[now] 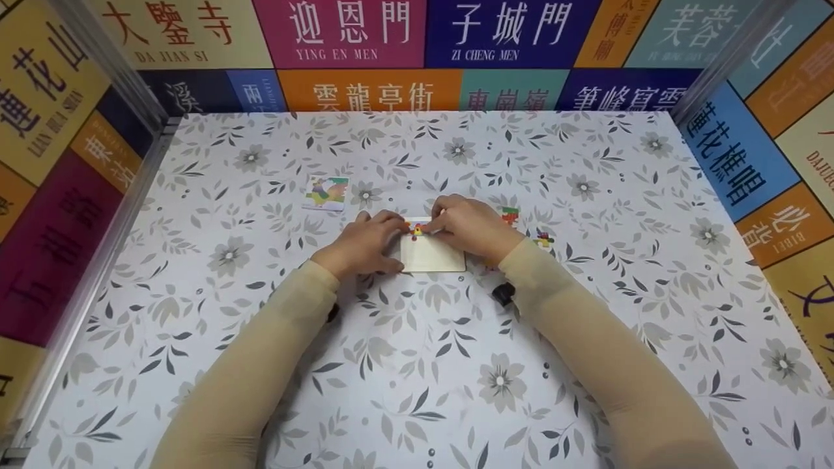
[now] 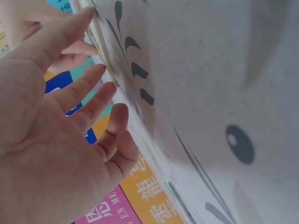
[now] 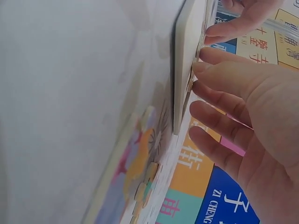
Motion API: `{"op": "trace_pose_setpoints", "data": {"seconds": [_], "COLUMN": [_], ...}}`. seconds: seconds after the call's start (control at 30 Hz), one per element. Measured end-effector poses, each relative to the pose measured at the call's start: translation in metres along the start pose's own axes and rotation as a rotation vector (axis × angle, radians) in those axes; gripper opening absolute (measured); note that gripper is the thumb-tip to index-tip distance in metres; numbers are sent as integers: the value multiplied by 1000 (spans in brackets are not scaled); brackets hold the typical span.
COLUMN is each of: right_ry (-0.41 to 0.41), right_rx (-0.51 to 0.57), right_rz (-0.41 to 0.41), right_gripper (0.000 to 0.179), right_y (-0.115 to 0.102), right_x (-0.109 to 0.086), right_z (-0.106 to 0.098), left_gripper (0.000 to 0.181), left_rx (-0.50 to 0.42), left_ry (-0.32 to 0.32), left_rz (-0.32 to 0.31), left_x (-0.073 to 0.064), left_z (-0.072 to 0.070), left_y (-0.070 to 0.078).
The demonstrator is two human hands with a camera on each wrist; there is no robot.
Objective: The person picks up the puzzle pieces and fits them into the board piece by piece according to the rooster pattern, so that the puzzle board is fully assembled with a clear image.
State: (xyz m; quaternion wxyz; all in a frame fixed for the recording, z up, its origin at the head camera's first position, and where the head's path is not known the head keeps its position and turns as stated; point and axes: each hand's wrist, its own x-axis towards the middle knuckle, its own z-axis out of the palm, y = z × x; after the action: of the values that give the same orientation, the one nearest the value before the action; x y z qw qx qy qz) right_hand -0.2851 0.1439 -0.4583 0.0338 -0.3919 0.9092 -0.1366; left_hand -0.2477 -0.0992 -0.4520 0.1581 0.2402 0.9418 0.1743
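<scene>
A small cream puzzle board lies on the table between both hands, with colourful jigsaw pieces along its far edge. My left hand rests at the board's left side, thumb at the near corner and fingertips by the far corner. In the left wrist view its fingers are mostly straight, the last two loosely bent. My right hand is over the board's far right part, where its thumb and index finger pinch a small jigsaw piece, largely hidden by the fingertips.
A colourful picture card with an uneven edge lies behind the left hand. Loose jigsaw pieces lie beyond the right wrist, with another piece nearer the sleeve. Printed panels border the flowered tabletop.
</scene>
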Motion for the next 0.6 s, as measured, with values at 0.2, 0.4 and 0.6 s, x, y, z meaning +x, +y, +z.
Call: {"op": "trace_pose_setpoints", "data": {"seconds": [0.2,0.4,0.6], "right_ry": [-7,-15,-12], "right_rx": [13,23,71], "right_rz": [1,15,56], "right_gripper": [26,28,29], "right_y": [1,1,1], "right_x": [1,1,-1], "right_z": [-1,-2,-6], "left_gripper": [71,71,71], "left_rx": [-12,-14,-14], "left_ry": [-11,-11,-15], "left_rz": [-11,-7,-7], "left_x": [1,1,0], "left_z": [0,-1,-1], "left_y": [-1,-1,0]}}
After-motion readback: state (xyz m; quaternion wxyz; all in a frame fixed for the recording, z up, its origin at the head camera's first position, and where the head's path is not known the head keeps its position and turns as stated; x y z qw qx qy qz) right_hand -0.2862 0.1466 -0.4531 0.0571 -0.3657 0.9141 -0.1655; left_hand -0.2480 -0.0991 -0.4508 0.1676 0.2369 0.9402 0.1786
